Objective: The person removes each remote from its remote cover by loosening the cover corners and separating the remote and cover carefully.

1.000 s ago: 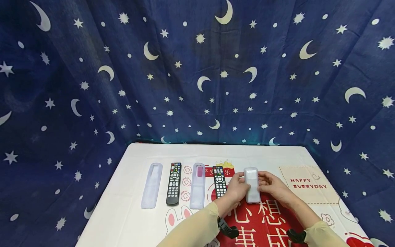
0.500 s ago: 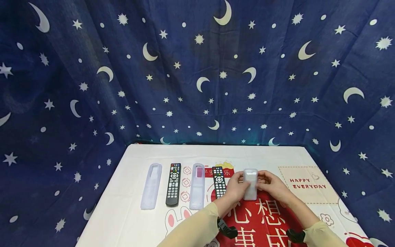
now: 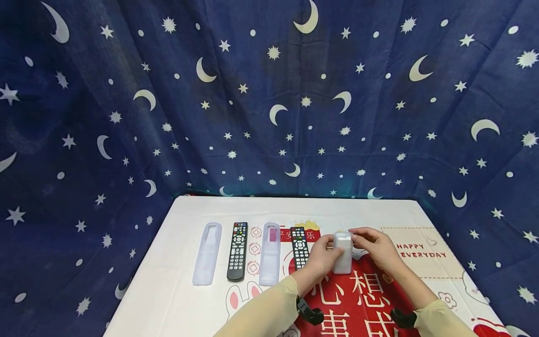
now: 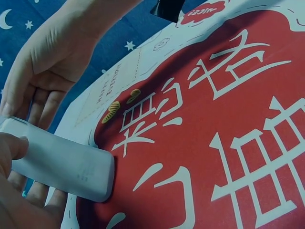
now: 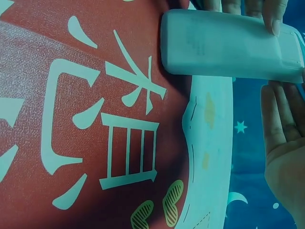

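Observation:
A small whitish remote control cover (image 3: 343,255) with rounded ends is held above the red print; whether a remote fills it I cannot tell. My left hand (image 3: 323,256) grips its left side, the thumb lying across its face and several fingers behind. At its top right corner, the fingertips of my right hand (image 3: 376,248) pinch the edge. Faint marks show on the cover (image 5: 219,45) in the right wrist view, with a window-like outline near its far end. In the left wrist view the right hand (image 4: 52,62) touches the cover's far end.
To the left lie a translucent cover (image 3: 207,253), a black remote control (image 3: 237,252), a second translucent cover (image 3: 270,255) and another black remote (image 3: 300,247), its lower end partly behind my left hand. A printed cloth covers the table (image 3: 177,262); a starry curtain (image 3: 269,93) hangs behind.
My right hand has shifted from the cover's right side up to its top right corner. The cover has tilted slightly and looks shorter; the left hand keeps its grip.

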`<state>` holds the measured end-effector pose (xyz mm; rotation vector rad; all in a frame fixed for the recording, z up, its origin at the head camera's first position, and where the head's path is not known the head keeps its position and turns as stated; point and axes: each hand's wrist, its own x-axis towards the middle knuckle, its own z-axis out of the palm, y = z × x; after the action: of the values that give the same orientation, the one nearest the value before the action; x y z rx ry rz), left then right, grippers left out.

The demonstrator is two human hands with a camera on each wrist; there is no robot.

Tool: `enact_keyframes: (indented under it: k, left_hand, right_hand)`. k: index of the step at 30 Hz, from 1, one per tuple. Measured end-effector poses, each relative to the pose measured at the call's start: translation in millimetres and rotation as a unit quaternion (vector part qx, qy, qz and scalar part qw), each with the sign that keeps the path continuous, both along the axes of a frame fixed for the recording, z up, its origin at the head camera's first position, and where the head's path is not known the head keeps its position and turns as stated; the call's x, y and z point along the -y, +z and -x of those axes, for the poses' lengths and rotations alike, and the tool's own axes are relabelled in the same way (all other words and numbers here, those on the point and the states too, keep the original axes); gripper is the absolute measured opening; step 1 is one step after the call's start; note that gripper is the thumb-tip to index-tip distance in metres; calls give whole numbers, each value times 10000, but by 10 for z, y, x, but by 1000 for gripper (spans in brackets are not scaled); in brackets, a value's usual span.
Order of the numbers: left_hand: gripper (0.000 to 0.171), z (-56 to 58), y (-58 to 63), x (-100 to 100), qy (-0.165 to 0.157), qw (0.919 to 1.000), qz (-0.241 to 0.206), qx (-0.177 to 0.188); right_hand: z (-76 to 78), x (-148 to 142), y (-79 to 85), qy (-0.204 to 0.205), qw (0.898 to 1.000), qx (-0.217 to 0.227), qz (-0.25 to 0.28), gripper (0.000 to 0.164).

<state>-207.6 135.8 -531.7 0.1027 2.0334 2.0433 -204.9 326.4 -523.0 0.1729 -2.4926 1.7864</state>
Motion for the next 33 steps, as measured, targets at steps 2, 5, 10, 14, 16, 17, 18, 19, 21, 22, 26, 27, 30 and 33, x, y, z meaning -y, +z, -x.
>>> enact_keyframes:
  k: [2, 5, 10, 14, 16, 17, 18, 19, 21, 22, 26, 27, 30, 33]
  left_hand:
    - [31, -1, -9, 1, -16, 10000, 56, -32]
    - [32, -10, -33, 9, -57, 9999, 96, -72]
    - [32, -39, -76, 24, -174, 9997, 86, -119]
    - [33, -43, -72, 33, -238, 9995, 97, -196]
    - [34, -42, -62, 39, -269, 9993, 108, -248]
    - [34, -43, -56, 43, -292, 9991, 114, -271]
    - [34, -42, -54, 48, -312, 9991, 111, -266]
    - [35, -43, -52, 50, -325, 9991, 113, -267]
    - [36, -43, -54, 49, -336, 9990, 112, -269]
    - [36, -45, -54, 46, -344, 9990, 101, -268]
    - [36, -51, -66, 36, -381, 9984, 103, -397]
    - [36, -53, -67, 38, -393, 9982, 107, -439]
    - [36, -48, -73, 47, -386, 9977, 151, -542]
    - [37, -45, -78, 63, -290, 9983, 140, -477]
  right_hand:
    - [5, 3, 7, -83, 9999, 102, 49, 36]
    - [15, 9, 11, -161, 9992, 321, 160, 37]
    - [57, 1, -28, -199, 9964, 702, 429, 39]
    - [109, -27, -66, -289, 9922, 1022, 655, 42]
    - [137, -44, -84, -288, 9907, 1138, 686, 44]
    - [151, -49, -94, -289, 9900, 1188, 700, 44]
    - [166, -54, -105, -261, 9897, 1229, 680, 44]
    - [182, -55, -117, -221, 9896, 1255, 666, 45]
    - [209, -49, -135, -161, 9885, 1325, 707, 43]
    - [218, -46, -147, -141, 9877, 1360, 755, 41]
    - [236, -25, -182, -65, 9853, 1473, 866, 32]
    - [243, -21, -195, -60, 9855, 1478, 836, 30]
    - [280, -4, -213, 48, 9878, 1431, 616, 27]
    - [323, 24, -221, 35, 9890, 1401, 478, 24]
